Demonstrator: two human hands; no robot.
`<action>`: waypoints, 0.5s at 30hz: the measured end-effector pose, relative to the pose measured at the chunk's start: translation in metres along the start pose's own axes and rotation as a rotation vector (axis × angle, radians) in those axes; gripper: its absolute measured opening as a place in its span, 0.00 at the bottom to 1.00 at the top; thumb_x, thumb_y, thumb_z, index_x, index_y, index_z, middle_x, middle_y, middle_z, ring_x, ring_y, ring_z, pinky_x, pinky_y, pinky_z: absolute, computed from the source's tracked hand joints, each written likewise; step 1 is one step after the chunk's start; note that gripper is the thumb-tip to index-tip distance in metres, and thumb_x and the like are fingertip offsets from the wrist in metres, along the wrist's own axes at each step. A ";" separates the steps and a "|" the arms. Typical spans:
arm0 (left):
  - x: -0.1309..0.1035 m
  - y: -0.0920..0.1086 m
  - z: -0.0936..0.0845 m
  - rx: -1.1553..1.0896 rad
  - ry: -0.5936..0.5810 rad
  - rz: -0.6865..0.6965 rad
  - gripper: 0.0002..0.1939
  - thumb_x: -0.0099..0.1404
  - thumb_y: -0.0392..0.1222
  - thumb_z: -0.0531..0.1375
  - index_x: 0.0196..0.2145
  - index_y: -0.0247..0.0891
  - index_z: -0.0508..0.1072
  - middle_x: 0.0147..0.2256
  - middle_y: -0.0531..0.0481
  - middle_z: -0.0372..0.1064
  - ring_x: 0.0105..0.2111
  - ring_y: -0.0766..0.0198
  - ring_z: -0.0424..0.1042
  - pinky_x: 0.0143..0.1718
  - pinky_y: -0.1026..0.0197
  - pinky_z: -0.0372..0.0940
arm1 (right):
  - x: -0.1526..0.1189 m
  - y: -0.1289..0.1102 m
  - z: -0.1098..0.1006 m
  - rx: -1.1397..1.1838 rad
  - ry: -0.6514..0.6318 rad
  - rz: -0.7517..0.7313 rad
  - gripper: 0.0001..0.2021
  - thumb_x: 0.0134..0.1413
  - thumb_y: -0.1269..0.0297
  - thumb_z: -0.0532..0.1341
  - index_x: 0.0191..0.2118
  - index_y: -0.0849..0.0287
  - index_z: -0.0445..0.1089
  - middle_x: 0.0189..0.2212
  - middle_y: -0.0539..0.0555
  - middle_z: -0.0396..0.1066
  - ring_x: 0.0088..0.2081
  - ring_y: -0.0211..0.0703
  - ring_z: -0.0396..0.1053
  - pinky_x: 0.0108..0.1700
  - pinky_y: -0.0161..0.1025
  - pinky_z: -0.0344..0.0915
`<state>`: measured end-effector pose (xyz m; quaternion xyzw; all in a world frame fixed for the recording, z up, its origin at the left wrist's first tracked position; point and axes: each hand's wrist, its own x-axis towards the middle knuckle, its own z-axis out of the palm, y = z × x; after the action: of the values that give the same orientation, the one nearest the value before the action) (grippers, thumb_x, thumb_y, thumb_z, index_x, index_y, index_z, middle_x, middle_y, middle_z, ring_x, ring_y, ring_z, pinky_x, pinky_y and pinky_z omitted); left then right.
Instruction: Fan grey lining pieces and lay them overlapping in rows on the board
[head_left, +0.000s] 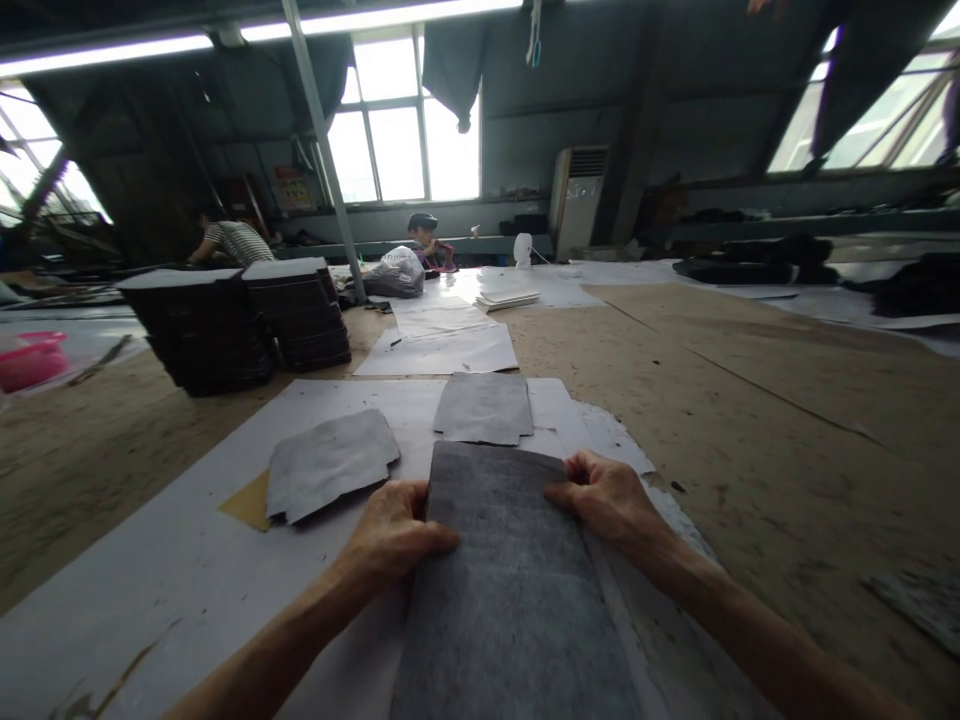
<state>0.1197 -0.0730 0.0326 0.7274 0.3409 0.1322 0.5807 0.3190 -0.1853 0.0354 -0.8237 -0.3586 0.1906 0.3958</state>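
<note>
1. Fingers of the left hand [401, 525] are closed on the left edge of a dark gray sheet [510, 600], with the thumb laid over its top face; the fingertips beneath are hidden.
2. By the right hand [604, 490], the sheet is pinched near its far right corner, between the thumb and the bent fingers.
3. The sheet is held directly in front of the person, lengthwise, and its near end is cut off by the bottom of the view.
4. Just beyond its far edge, a light gray piece [484, 407] with notched corners is laid on white paper [187, 570].
5. To the left, a second gray piece [330, 462] is set at an angle, partly covering a yellow scrap [251, 502].
6. The paper is spread over a brown table [750, 420], on which small dark bits are scattered.
7. Farther left, two dark stacks [202, 330] are stood side by side, and a pink container [34, 360] is seen at the left edge of the view.
8. Beyond the paper, a thin white pile [508, 298] and a plastic bag [396, 272] are placed.
9. Across the table, a person [425, 240] is seen near the bag; another, in a striped top [240, 242], is seen bent over behind the stacks.
</note>
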 end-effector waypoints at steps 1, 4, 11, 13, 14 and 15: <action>-0.001 -0.001 0.002 -0.014 0.009 0.010 0.08 0.44 0.36 0.60 0.26 0.34 0.72 0.27 0.51 0.73 0.28 0.60 0.71 0.28 0.63 0.63 | -0.001 0.000 0.000 0.025 -0.008 0.008 0.07 0.37 0.62 0.60 0.23 0.58 0.60 0.17 0.44 0.61 0.22 0.34 0.58 0.25 0.32 0.54; -0.002 -0.006 0.004 -0.073 0.031 0.039 0.08 0.45 0.36 0.59 0.28 0.34 0.71 0.27 0.52 0.72 0.27 0.61 0.70 0.27 0.63 0.62 | -0.004 -0.001 -0.004 0.087 -0.063 0.028 0.09 0.40 0.58 0.59 0.25 0.59 0.63 0.20 0.46 0.64 0.24 0.35 0.61 0.26 0.32 0.57; -0.002 -0.011 0.006 -0.225 0.036 0.054 0.09 0.46 0.35 0.60 0.29 0.34 0.71 0.26 0.52 0.71 0.28 0.60 0.71 0.28 0.62 0.64 | -0.025 -0.005 -0.019 0.219 -0.342 0.041 0.10 0.36 0.62 0.62 0.29 0.59 0.69 0.30 0.49 0.73 0.34 0.42 0.70 0.34 0.34 0.64; 0.001 -0.010 0.007 -0.208 0.055 0.063 0.10 0.47 0.35 0.60 0.30 0.34 0.72 0.26 0.52 0.71 0.28 0.59 0.71 0.28 0.61 0.64 | -0.032 -0.005 -0.018 0.272 -0.408 0.071 0.13 0.35 0.66 0.62 0.33 0.58 0.69 0.30 0.48 0.74 0.34 0.44 0.71 0.33 0.34 0.65; 0.003 -0.010 0.008 -0.180 0.070 0.069 0.10 0.47 0.35 0.60 0.31 0.35 0.72 0.27 0.52 0.71 0.28 0.59 0.71 0.28 0.61 0.64 | -0.035 -0.004 -0.016 0.285 -0.416 0.075 0.14 0.34 0.67 0.62 0.35 0.58 0.68 0.30 0.48 0.74 0.34 0.44 0.71 0.32 0.34 0.65; 0.004 -0.010 0.008 -0.137 0.088 0.077 0.10 0.47 0.36 0.60 0.32 0.35 0.72 0.27 0.52 0.71 0.29 0.59 0.71 0.29 0.61 0.64 | -0.037 -0.002 -0.014 0.289 -0.406 0.065 0.15 0.34 0.68 0.61 0.36 0.58 0.67 0.29 0.48 0.73 0.33 0.44 0.71 0.30 0.34 0.65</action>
<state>0.1239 -0.0753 0.0205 0.6921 0.3280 0.2093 0.6080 0.3015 -0.2186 0.0469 -0.7145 -0.3734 0.4139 0.4229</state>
